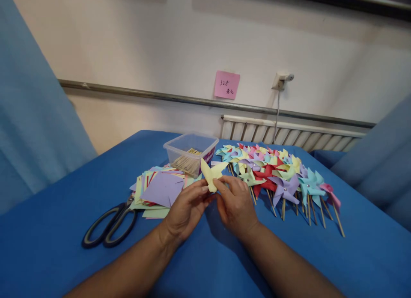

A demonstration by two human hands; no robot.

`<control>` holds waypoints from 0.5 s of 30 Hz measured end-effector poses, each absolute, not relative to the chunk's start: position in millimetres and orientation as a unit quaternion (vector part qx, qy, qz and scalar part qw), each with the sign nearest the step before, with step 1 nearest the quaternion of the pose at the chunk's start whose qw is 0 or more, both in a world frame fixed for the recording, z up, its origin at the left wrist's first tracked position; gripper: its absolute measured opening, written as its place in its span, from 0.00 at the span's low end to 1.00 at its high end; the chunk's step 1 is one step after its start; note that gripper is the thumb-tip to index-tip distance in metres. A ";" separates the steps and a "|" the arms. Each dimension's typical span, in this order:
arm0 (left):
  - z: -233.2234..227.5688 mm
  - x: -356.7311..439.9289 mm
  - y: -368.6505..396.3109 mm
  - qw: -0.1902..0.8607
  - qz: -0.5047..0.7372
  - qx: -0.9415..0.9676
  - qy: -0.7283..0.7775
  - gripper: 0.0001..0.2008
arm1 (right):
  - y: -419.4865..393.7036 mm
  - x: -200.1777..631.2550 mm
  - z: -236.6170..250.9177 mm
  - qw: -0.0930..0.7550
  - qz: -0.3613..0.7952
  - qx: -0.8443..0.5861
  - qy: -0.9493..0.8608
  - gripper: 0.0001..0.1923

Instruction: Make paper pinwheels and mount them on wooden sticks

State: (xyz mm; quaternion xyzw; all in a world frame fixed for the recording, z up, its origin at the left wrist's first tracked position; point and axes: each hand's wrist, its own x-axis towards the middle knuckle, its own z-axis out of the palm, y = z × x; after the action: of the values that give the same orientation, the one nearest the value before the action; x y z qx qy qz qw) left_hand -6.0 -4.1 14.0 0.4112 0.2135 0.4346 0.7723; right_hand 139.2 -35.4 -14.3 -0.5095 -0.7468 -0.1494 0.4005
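Pinching from both sides, the left hand (186,210) and the right hand (236,206) hold one piece of pale yellow paper (212,174) between them, above the blue table (58,242). The fingertips of each hand are closed on the lower edge of the paper, so both grips are narrow and occupied, the thumbs lying on the near face. The paper is folded into pointed flaps that stand up and lean toward twelve and one o'clock (how many flaps are already bent in cannot be told from here).

Taking the hands as the centre of the dial, a loose stack of coloured paper squares (159,189) lies at ten o'clock, a lilac sheet uppermost, just beside the left fingers. Black-handled scissors (109,225) rest at nine o'clock, their blades tucked under the edge of that stack. At twelve o'clock stands a clear plastic box (192,151) holding thin wooden sticks (188,161). From one to three o'clock spreads a heap of finished pinwheels (279,174) in red, lilac, turquoise, yellow and pink, their stick handles pointing toward the near edge. On the wall beyond, a pink note (226,84) is stuck above a grey rail (144,94).
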 end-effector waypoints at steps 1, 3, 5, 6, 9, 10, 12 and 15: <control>14.1 -6.0 -4.0 0.773 0.434 0.415 0.203 0.16 | -35.5 138.8 -14.6 0.399 -0.150 -0.511 -0.747 0.20; 14.4 -5.4 -4.7 0.774 0.430 0.425 0.186 0.17 | -35.4 138.4 -15.6 0.398 -0.151 -0.514 -0.745 0.21; 14.5 -4.6 -5.3 0.773 0.430 0.428 0.187 0.17 | -36.0 138.1 -16.2 0.397 -0.150 -0.515 -0.745 0.22; 14.1 -4.2 -5.1 0.771 0.431 0.425 0.196 0.16 | -36.6 137.6 -16.2 0.394 -0.148 -0.515 -0.747 0.22; 10.8 -3.8 -1.6 0.762 0.443 0.406 0.240 0.12 | -39.7 135.4 -14.7 0.383 -0.144 -0.513 -0.754 0.22; 9.1 -4.0 0.3 0.758 0.447 0.398 0.258 0.11 | -40.8 134.6 -13.9 0.379 -0.141 -0.513 -0.757 0.22; 5.5 -4.7 3.9 0.751 0.451 0.382 0.293 0.09 | -42.6 133.5 -12.6 0.370 -0.131 -0.513 -0.763 0.22; 1.0 -6.5 7.5 0.749 0.450 0.354 0.334 0.08 | -44.2 133.2 -11.7 0.358 -0.118 -0.509 -0.774 0.21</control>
State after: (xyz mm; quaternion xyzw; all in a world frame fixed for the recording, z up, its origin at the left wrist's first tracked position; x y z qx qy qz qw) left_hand -6.5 7.5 1.0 0.3536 0.3342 0.4495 0.7491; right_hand 133.2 -44.2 -11.7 -0.5089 -0.7740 -0.1176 0.3579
